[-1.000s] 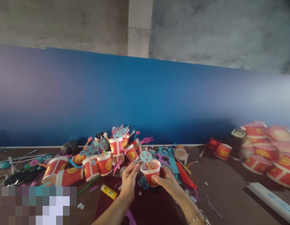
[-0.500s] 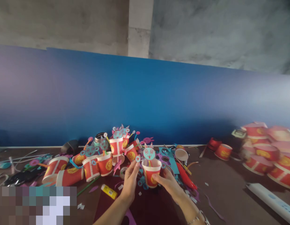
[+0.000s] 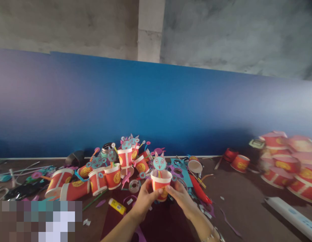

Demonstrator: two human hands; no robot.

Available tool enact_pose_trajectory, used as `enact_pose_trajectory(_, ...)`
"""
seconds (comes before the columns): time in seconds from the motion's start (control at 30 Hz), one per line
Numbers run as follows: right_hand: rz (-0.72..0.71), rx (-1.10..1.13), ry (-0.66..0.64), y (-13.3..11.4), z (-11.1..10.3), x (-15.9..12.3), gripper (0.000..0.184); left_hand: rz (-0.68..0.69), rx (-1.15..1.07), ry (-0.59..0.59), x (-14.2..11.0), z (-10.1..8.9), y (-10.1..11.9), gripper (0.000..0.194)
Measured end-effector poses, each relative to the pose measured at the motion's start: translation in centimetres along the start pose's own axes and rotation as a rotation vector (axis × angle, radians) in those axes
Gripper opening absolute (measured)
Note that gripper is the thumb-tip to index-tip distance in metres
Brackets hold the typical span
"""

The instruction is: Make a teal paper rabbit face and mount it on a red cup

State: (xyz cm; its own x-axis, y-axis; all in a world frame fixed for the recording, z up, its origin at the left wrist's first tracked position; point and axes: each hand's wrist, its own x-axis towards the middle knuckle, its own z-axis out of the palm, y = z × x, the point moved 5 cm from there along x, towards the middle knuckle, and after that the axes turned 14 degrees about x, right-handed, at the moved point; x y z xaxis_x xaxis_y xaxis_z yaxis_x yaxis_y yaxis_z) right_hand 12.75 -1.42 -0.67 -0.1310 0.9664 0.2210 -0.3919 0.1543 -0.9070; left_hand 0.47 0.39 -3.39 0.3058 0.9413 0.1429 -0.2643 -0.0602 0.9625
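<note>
Both hands hold one red paper cup (image 3: 160, 183) upright above the table. A teal paper animal face (image 3: 159, 163) on a stick rises out of it, and small round paper pieces stick out at its sides. My left hand (image 3: 145, 199) wraps the cup's left side, thumb on the front. From the right, my right hand (image 3: 179, 196) grips the cup with closed fingers. Behind them lies a pile of similar decorated red cups (image 3: 113, 168).
A tape roll (image 3: 134, 185) and a yellow glue stick (image 3: 117, 206) lie left of my hands. Red scissors (image 3: 199, 191) and paper scraps lie to the right. Stacks of red cups (image 3: 286, 163) fill the far right, with a white power strip (image 3: 292, 215) in front. A blue wall stands behind.
My left hand has dropped from pinching a small paper piece beside the cup's rim to gripping the cup itself. The cup has shifted slightly left and sits upright.
</note>
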Motion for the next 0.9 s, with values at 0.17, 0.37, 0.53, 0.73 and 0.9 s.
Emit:
enact_pose_trajectory(0.17,-0.082,-0.063,0.302,0.5,-3.3,0.1,0.030,-0.019,-0.004,0.073,-0.1,-0.4,0.1,0.045)
enact_pose_trajectory(0.37,-0.091,-0.113,0.329,-0.2,-4.0,0.2,0.029,-0.034,0.005,0.036,-0.1,-0.1,-0.1,0.048)
enact_pose_trajectory(0.53,-0.121,-0.211,0.332,-1.3,-4.1,0.1,0.027,-0.043,0.001,0.018,-0.2,-0.1,0.0,0.046)
enact_pose_trajectory(0.73,-0.086,-0.228,0.300,-1.5,-4.1,0.2,0.034,-0.037,0.016,0.027,-0.3,-0.2,0.4,0.047)
enact_pose_trajectory(0.9,-0.103,-0.193,0.338,-2.5,-4.2,0.0,0.043,-0.053,-0.002,-0.090,-0.3,0.4,0.3,0.050)
